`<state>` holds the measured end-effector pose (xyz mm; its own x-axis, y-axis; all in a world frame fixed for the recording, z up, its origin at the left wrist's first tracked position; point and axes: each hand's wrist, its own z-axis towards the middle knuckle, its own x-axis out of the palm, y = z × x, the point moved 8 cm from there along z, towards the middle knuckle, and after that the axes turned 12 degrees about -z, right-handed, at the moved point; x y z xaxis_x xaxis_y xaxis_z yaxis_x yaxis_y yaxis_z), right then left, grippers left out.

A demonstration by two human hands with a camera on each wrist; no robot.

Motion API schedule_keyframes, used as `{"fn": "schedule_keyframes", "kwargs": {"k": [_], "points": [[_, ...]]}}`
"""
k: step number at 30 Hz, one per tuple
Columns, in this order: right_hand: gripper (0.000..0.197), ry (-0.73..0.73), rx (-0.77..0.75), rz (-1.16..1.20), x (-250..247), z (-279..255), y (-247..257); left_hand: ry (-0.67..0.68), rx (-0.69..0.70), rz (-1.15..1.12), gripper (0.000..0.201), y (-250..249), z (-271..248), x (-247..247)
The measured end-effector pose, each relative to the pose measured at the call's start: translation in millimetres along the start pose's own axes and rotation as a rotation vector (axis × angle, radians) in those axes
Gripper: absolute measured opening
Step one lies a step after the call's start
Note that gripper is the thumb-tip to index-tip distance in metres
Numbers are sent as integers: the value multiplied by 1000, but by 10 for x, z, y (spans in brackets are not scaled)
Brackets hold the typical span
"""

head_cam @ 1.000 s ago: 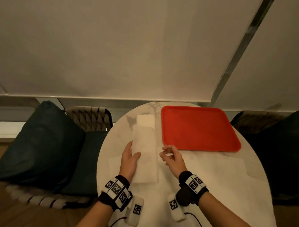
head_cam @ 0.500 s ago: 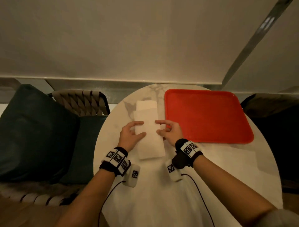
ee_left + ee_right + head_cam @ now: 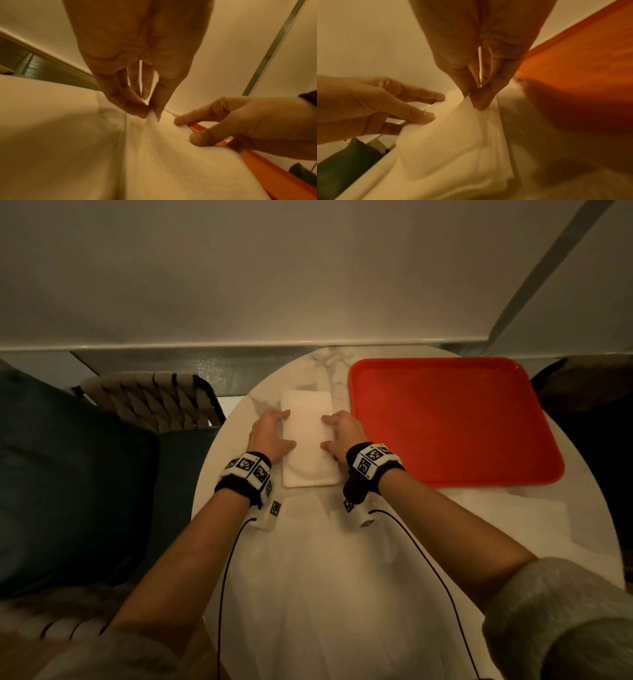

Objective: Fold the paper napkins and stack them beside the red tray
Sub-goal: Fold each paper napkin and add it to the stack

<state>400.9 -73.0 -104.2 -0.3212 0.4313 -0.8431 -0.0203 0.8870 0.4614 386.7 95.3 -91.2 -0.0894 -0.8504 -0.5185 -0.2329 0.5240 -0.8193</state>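
A folded white napkin [image 3: 308,436] is held between the two hands on the round marble bench [image 3: 342,577]; its left long edge is pinched by the left hand [image 3: 269,433], thumb against fingertips, as seen in the left wrist view; its right long edge is pinched in the same way by the right hand [image 3: 342,436], the grip of each being closed on the paper rather than spread; the napkin lies flat between the two grips, its far end reaching beyond the fingertips and its near end ending beside the wrists; whether other folded napkins lie beneath it cannot be told; the red tray [image 3: 452,419] lies just to the right of the right grip, close beside the napkin's right edge; a woven chair [image 3: 150,402] and a dark cushion [image 3: 68,474] are seen to the left of the left grip, off the bench.
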Motion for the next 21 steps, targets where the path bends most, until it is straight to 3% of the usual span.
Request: {"fn": "schedule_keyframes", "kwargs": {"k": [7, 11, 13, 21], "points": [[62, 44, -25, -181, 77, -99, -9, 56, -98, 227, 63, 100, -112, 134], [57, -12, -27, -104, -195, -401, -81, -155, -12, 294, 48, -107, -385, -54], [51, -41, -22, -63, -315, -630, -190, -191, 15, 246, 41, -182, -606, -58], [42, 19, 171, -44, -201, -1854, -1048, 2, 51, 274, 38, -54, -1684, 669]]}}
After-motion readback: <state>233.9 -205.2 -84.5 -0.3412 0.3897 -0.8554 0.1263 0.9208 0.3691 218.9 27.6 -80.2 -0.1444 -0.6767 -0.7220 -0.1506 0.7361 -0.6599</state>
